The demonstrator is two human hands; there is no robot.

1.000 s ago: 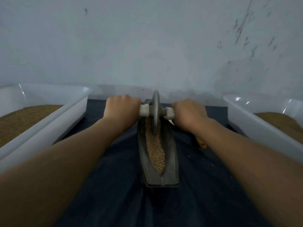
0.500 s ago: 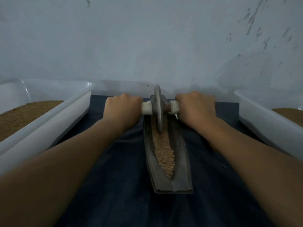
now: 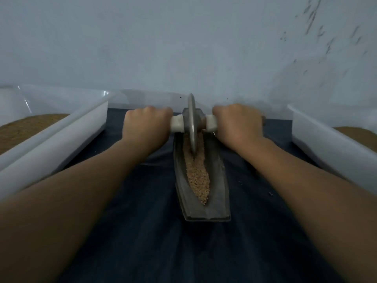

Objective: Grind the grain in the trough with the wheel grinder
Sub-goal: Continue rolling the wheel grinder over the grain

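A dark, boat-shaped trough (image 3: 219, 193) lies lengthwise on a dark blue cloth, with a strip of pale brown grain (image 3: 199, 176) along its groove. The grey metal wheel grinder (image 3: 191, 123) stands upright in the far part of the trough, its rim down in the grain. A white handle sticks out on each side of the wheel. My left hand (image 3: 146, 127) grips the left handle and my right hand (image 3: 236, 125) grips the right one. Both arms are stretched forward.
A white plastic tub (image 3: 61, 139) with brown grain stands at the left, and another white tub (image 3: 326, 144) with grain at the right. A pale wall rises close behind the trough. A few crumbs (image 3: 271, 194) lie on the blue cloth (image 3: 142, 231) right of the trough.
The view has shifted, so the trough sits further right and lower in frame. The wheel stays near the far end of the trough, with both hands still on its handles.
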